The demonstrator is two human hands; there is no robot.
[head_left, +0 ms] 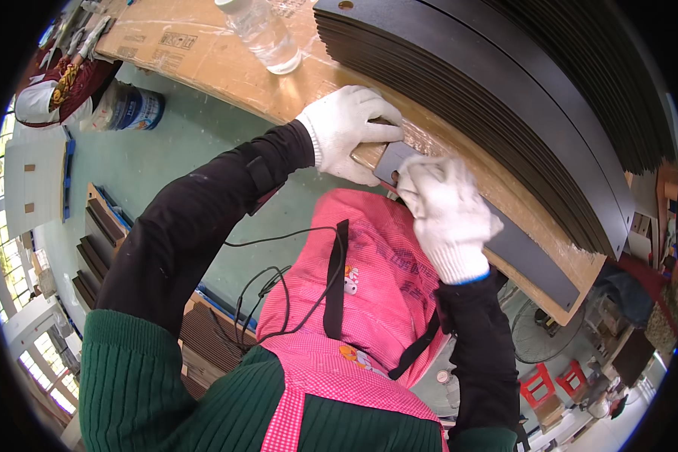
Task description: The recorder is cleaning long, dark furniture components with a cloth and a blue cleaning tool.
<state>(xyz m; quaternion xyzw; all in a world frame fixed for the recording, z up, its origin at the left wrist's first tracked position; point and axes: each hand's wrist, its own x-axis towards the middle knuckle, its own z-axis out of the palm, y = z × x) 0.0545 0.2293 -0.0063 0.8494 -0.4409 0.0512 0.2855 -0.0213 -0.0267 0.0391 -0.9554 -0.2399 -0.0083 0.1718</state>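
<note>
At the near edge of the cardboard-covered bench (203,56), the white-gloved left hand (346,132) curls its fingers closed over the end of a long dark grey flat strip (531,252), seemingly to steady it, while the white-gloved right hand (448,215) presses flat on it.

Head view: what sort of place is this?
Probably a furniture or wood-panel workshop. A tall stack of dark panels lies on a cardboard-covered bench, more dark boards sit on the floor, and both gloved hands, left and right, work one panel's end.
</note>
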